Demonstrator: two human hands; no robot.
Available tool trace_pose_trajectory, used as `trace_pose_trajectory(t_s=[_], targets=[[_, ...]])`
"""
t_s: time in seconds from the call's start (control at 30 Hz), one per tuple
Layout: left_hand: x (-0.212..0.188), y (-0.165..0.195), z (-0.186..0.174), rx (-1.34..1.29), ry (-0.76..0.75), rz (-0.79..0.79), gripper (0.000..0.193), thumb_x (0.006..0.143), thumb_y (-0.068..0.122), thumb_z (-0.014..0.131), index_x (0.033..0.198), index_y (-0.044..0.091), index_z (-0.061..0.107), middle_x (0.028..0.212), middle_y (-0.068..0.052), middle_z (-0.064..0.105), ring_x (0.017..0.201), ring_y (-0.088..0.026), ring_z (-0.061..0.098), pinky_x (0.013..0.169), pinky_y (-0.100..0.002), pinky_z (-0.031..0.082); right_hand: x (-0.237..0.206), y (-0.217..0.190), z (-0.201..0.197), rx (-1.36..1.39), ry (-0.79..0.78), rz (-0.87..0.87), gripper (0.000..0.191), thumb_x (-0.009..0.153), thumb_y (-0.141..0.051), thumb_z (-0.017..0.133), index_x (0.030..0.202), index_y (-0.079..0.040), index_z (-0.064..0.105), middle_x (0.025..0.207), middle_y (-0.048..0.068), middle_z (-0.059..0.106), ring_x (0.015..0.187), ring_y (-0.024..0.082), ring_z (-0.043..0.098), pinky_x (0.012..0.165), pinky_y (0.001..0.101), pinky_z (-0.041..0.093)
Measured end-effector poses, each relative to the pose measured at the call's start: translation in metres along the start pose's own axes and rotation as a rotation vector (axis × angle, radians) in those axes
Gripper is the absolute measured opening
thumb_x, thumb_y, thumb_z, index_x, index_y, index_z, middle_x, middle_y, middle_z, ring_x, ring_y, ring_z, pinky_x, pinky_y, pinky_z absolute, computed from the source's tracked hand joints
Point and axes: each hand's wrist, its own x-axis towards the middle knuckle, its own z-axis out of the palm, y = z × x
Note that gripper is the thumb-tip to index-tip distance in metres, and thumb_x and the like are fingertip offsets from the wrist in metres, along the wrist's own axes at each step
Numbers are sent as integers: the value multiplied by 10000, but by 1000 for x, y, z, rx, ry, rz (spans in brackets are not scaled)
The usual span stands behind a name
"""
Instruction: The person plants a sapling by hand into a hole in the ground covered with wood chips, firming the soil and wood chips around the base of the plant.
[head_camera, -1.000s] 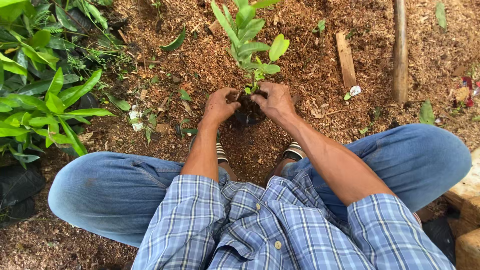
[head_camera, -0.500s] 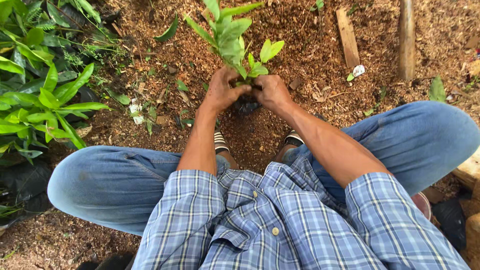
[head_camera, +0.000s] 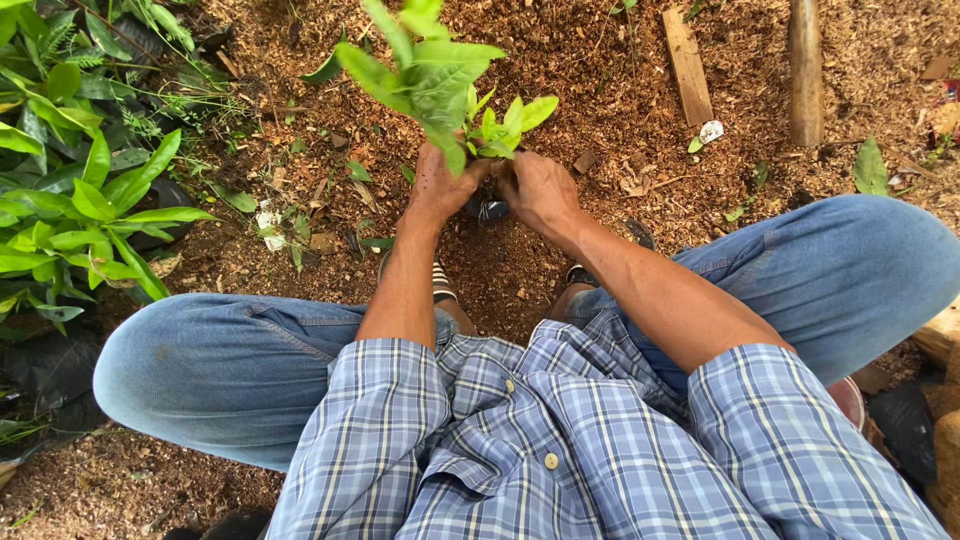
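I squat over brown mulched soil with both arms stretched forward. My left hand (head_camera: 437, 186) and my right hand (head_camera: 538, 190) are closed from either side on the dark nursery bag (head_camera: 488, 210) of a green seedling (head_camera: 440, 82). The bag shows only as a small dark patch between the hands. The seedling's broad bright leaves rise above my fingers and hide part of them. My sandalled feet (head_camera: 580, 272) rest on the ground just below the hands, between my blue-jeaned knees.
Several leafy potted plants (head_camera: 80, 200) in black bags crowd the left edge. A short wooden plank (head_camera: 688, 65) and a round wooden post (head_camera: 805, 70) lie at the upper right. Stone blocks (head_camera: 945, 340) sit at the right edge.
Both hands, still closed on the seedling's bag, have moved with it a little to the left and towards me, and the leaves now appear larger in view.
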Motion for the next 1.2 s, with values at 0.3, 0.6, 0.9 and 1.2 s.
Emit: trace_pose_trajectory(t_s=[0.3, 0.6, 0.9, 1.2], targets=[[-8, -6, 3, 17, 111, 68, 314, 786, 122, 856, 1063, 45, 730, 1052, -110, 749, 984, -285, 705, 871, -427, 549, -15, 3, 18, -238, -46, -349, 254, 757, -162, 692, 994, -178, 782, 895, 67, 694, 898, 281, 654, 722, 472, 548], [-17, -6, 8, 96, 122, 140, 397, 812, 65, 822, 1175, 28, 668, 1086, -168, 716, 995, -366, 680, 844, -461, 527, -12, 3, 2, -47, -111, -57, 159, 947, -183, 636, 1074, -157, 728, 937, 121, 652, 828, 304, 675, 700, 464, 572], [-14, -4, 19, 86, 52, 71, 344, 836, 56, 787, 1152, 12, 659, 1081, -175, 722, 1007, -382, 690, 882, -456, 544, 13, 17, 10, 165, -76, 241, 255, 892, -185, 695, 1141, -128, 680, 992, 132, 726, 832, 319, 705, 705, 446, 600], [-2, -20, 31, 121, 111, 58, 572, 704, 225, 860, 1186, 25, 626, 1159, -197, 671, 1069, -396, 633, 933, -488, 494, 32, 50, 53, 37, 98, -72, 272, 853, -162, 710, 1125, -140, 699, 981, 175, 722, 865, 394, 691, 688, 500, 578]])
